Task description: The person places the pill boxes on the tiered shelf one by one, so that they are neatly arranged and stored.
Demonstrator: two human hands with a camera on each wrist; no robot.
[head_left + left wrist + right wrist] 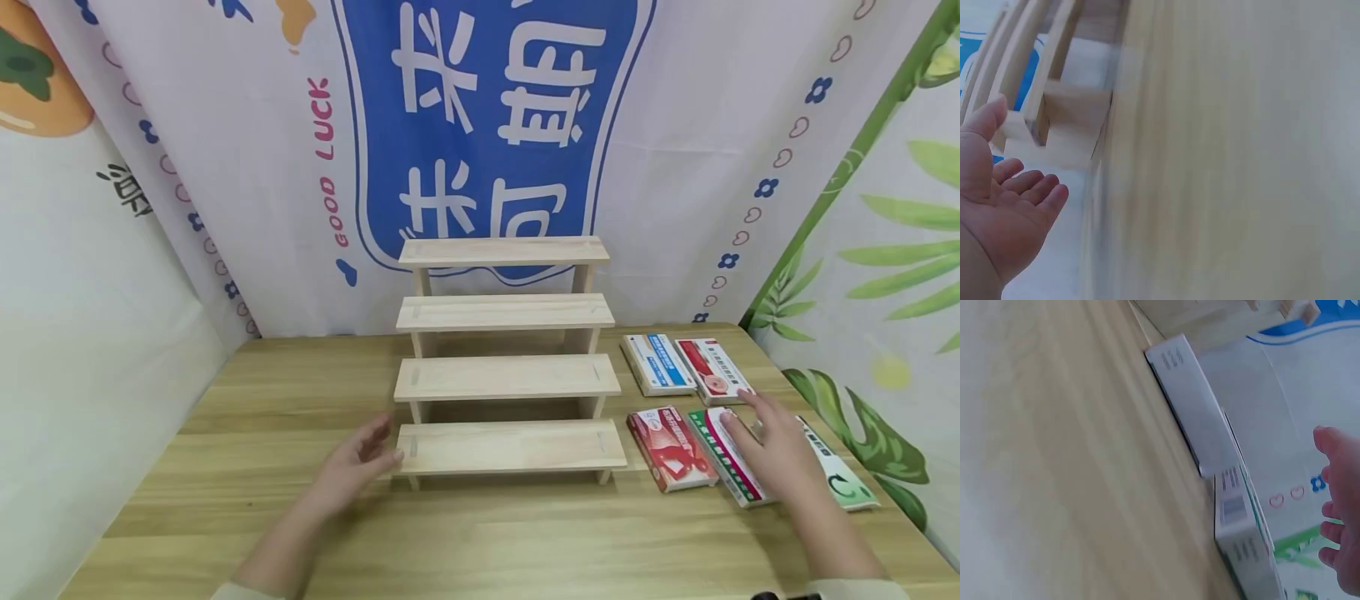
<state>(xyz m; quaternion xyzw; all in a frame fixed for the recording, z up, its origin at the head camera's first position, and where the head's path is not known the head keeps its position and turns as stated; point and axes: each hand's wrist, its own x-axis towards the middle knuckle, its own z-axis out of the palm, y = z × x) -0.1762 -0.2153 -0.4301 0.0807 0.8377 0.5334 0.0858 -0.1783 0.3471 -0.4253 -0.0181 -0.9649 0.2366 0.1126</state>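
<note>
Five closed boxes (672, 450), contents hidden, lie right of the wooden rack (507, 377) on the counter (480, 542). The right hand (783, 450), fingers extended, holding nothing, is above them; the left hand (360, 462), relaxed, empty, is beside the rack's left end.

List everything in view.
Table: one, brown, foreground
Four-tier stand: one, pale wood, on table, middle
Back-left medicine box: one, blue-white, right of stand
Back-right medicine box: one, red-white, beside it
Front-left medicine box: one, red, right of lowest step
Front-middle medicine box: one, green-white-maroon, beside that
Front-right medicine box: one, white-green, rightmost
Printed backdrop: one, white-blue, behind stand
Side coverings: two, mostly white, flanking table
Left hand: one, bare, beside lowest step
Right hand: one, bare, by front boxes
Sleeves: two, pale, bottom edge
</note>
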